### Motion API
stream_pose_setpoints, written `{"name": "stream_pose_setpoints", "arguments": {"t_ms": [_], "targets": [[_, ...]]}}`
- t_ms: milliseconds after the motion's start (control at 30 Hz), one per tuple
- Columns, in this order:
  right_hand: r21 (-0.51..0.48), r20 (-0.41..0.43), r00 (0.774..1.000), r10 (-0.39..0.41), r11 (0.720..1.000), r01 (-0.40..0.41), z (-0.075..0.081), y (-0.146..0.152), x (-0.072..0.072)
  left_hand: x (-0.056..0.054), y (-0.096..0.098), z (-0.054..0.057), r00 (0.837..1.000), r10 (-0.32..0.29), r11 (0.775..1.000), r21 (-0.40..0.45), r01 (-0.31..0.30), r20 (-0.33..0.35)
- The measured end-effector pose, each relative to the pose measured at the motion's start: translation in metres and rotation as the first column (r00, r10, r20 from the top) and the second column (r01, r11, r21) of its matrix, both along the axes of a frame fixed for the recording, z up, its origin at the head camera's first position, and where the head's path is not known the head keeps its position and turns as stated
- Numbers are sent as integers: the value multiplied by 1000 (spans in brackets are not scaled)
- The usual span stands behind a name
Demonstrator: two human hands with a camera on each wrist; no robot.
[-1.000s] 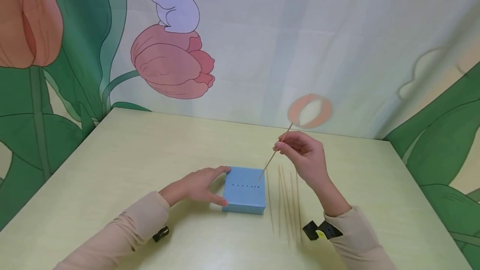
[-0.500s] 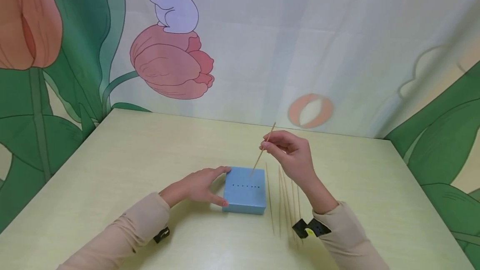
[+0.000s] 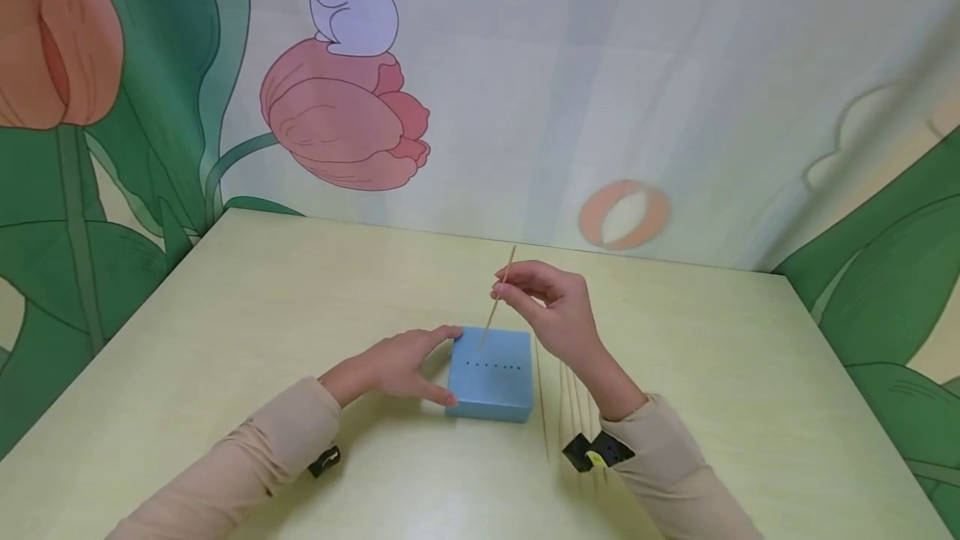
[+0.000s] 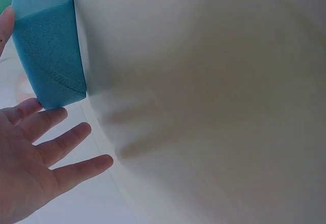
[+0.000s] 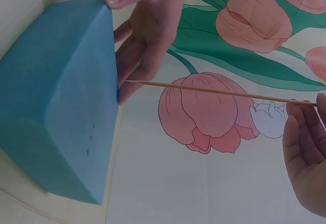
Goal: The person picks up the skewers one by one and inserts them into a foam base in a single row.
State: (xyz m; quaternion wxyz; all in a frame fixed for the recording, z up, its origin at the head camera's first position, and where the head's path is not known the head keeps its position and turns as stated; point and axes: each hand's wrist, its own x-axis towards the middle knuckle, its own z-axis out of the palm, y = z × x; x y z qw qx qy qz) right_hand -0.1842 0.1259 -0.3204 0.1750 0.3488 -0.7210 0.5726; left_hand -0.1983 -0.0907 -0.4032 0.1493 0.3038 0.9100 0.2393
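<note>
The left arm (image 3: 240, 457) is extended forward; the left hand (image 3: 397, 365) is held low, its fingers (image 4: 66, 143) straight and fanned, the thumb spread wide. The right arm (image 3: 663, 448) is angled inward, and the right hand (image 3: 551, 307) is held higher, thumb and fingertips set in a pinch.
</note>
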Motion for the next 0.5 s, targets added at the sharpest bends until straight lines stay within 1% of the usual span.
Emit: {"name": "stream_pose_setpoints", "arguments": {"t_ms": [200,367,500], "targets": [[13,9,1000,13,1000,-13,-7,-6,-1,0,-1,2,1000,-18,1000,8,18,-5],[27,8,1000,14,1000,-14,-10,-9,-2,0,-1,2,1000,-17,1000,4,17,-6],[35,-10,1000,9,999,-8,-11,-12,-3,0,-1,2,1000,-12,1000,0,12,-2]]}}
